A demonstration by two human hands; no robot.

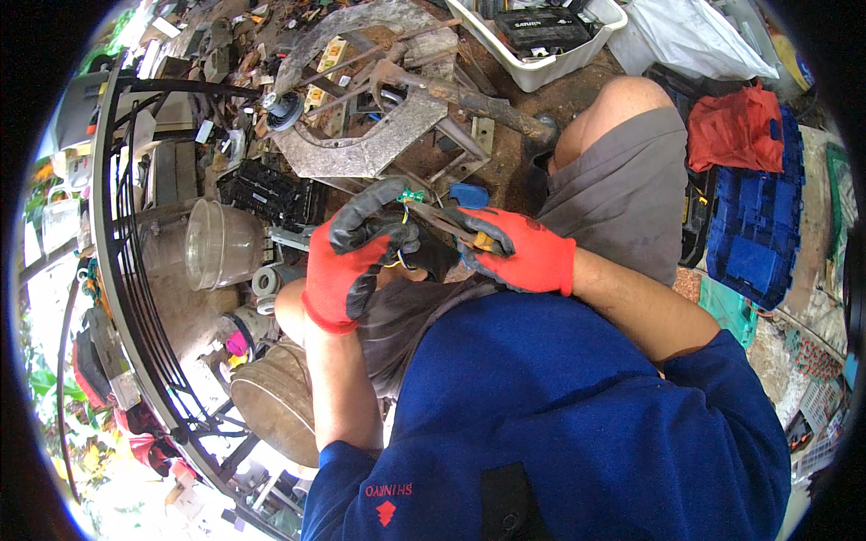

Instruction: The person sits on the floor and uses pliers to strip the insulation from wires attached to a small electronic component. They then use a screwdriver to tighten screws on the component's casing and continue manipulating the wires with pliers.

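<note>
In a red and black work glove, my left hand (347, 261) is closed on a small green circuit board (413, 196) with thin wires (402, 261) hanging below it. My right hand (523, 251), gloved the same way, grips a pair of pliers (437, 219) with yellow-orange handles. The jaws of the tool point left and reach up to the board and its wires; whether they are clamped on a wire is too small to tell. Both hands are in front of my body, above my lap.
Ahead stands a metal frame (361, 149) on ground strewn with scrap. A white tub (541, 68) holds black batteries. At left are a clear plastic bucket (216, 243) and a black metal rack (126, 261). A blue crate (756, 216) and red bag (735, 131) lie right.
</note>
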